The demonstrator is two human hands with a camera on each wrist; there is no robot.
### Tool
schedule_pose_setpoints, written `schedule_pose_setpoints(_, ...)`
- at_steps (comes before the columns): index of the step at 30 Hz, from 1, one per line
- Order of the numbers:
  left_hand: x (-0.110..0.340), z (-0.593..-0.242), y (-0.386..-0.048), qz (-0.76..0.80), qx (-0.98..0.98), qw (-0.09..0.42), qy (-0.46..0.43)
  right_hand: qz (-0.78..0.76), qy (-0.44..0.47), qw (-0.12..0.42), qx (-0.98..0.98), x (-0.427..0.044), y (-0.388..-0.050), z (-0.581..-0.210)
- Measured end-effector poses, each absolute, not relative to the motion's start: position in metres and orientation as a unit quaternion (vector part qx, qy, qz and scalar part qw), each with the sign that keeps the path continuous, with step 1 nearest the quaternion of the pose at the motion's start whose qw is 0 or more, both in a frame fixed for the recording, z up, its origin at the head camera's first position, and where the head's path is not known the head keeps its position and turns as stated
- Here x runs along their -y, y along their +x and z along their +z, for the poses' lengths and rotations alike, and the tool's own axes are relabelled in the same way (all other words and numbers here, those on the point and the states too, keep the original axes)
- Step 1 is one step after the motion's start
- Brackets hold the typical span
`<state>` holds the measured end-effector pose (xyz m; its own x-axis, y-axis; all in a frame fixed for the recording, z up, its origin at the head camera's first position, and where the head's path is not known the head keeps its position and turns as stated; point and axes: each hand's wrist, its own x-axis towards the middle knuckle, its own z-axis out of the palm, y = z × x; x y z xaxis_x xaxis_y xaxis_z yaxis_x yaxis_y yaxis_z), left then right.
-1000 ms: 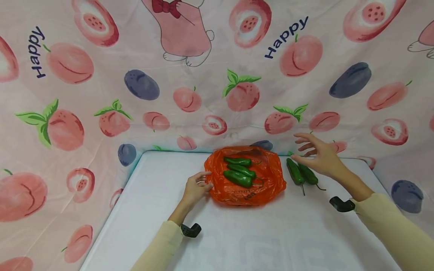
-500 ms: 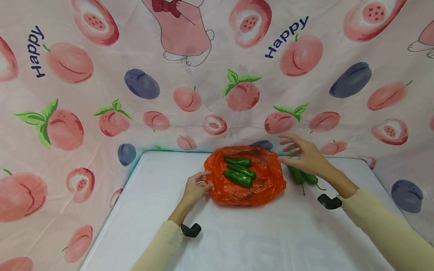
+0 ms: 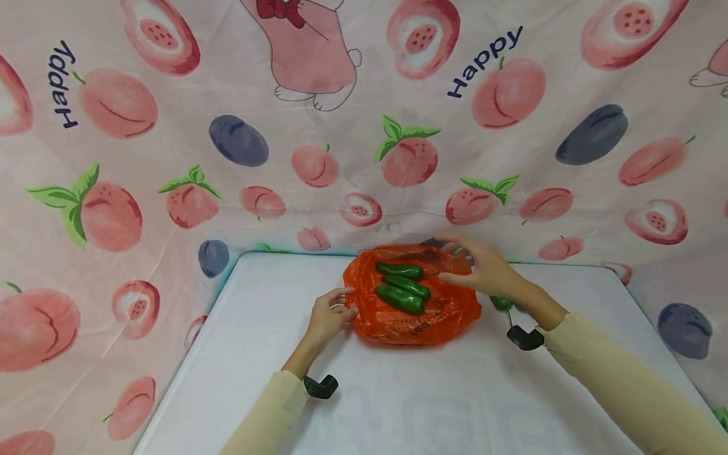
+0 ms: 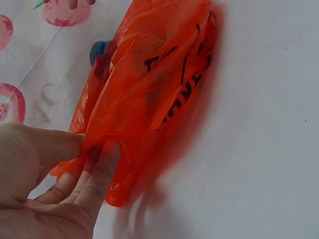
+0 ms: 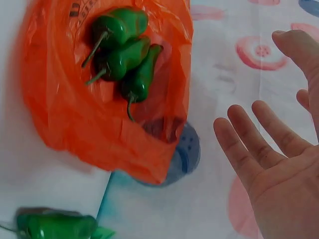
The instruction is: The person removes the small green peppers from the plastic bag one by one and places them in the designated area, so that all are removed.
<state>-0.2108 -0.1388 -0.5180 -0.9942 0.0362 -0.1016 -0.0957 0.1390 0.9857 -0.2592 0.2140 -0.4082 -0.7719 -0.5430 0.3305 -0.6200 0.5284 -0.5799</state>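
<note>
An orange-red plastic bag (image 3: 449,319) lies at the back of the table with 3 green peppers (image 3: 400,300) in it. My left hand (image 3: 327,321) pinches the bag's left edge; the left wrist view shows the thumb and fingers of this left hand (image 4: 65,204) gripping the thin plastic (image 4: 134,94). Over the bag's right part hovers my right hand (image 3: 486,268), holding nothing. Its fingers look spread and apart from the bag in the right wrist view, where the peppers (image 5: 119,27) show inside. Two more green peppers (image 3: 502,303) lie right of the bag, mostly hidden by the right arm.
A white cloth (image 3: 398,392) covers the table. Behind it hangs a pink sheet (image 3: 352,139) printed with peaches, plums and the word Happy. Each wrist wears a small black camera mount, such as the left one (image 3: 321,387).
My right hand has moved left from above the loose peppers to over the bag's right side. The left hand stays at the bag's left edge. The peppers have not moved.
</note>
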Motion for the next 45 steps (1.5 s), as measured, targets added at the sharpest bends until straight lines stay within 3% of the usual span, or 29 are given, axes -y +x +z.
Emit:
schedule_pose_setpoints(20,0.138,-0.516,-0.21,0.659,-0.75,0.05,-0.021,0.393,0.36,-0.025,0.846,-0.168,-0.263,-0.435)
schedule_pose_setpoints(35,0.139,-0.516,-0.209,0.658,-0.751,0.056,-0.019,0.379,0.337,-0.112,0.854,-0.147,-0.27,-0.463)
schedule_pose_setpoints(45,0.14,-0.517,-0.209,0.656,-0.752,0.056,-0.019,0.314,0.305,-0.139,0.888,-0.135,-0.273,-0.475)
